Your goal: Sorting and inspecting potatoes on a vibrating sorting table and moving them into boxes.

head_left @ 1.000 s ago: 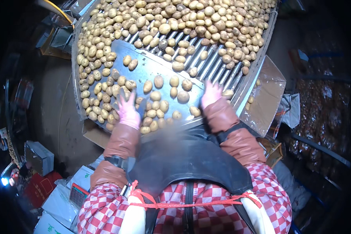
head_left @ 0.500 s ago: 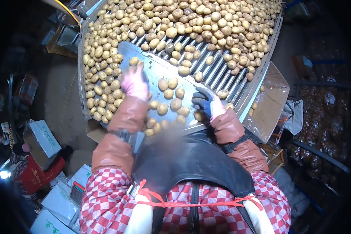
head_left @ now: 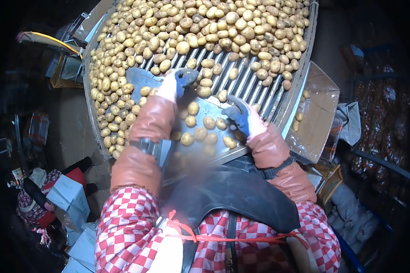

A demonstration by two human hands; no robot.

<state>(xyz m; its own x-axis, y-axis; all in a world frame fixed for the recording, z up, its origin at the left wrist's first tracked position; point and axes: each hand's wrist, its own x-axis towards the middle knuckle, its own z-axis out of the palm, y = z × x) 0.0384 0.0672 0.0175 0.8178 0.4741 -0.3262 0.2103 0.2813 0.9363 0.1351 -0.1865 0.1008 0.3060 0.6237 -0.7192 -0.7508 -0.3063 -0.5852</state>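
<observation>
Many potatoes point(head_left: 248, 32) are heaped over a slatted metal rack point(head_left: 255, 84). A smooth metal plate point(head_left: 209, 107) slopes nearer to me, with several loose potatoes point(head_left: 200, 133) lying on it. At the border of plate and slats is my left hand point(head_left: 180, 83), in a pink-and-dark-blue glove, its fingers reaching right beside potatoes; nothing shows in its grasp. My right hand point(head_left: 245, 117), gloved alike, is over the plate's right side. Its fingers are apart and point left, close to a single potato point(head_left: 222, 95) at the slats' edge. A blur covers the plate's near end.
A raised rim point(head_left: 300, 75) borders the rack. Right of it stands an open cardboard box point(head_left: 318, 116) with a few potatoes inside. Pale boxes point(head_left: 70, 195) and another person point(head_left: 36, 195) are at the lower left. A yellow hose point(head_left: 54, 39) curves at the upper left.
My left hand has moved right and away from me, from the plate's left part to the slats. My right hand stays near the plate's right edge. Several potatoes on the plate have shifted.
</observation>
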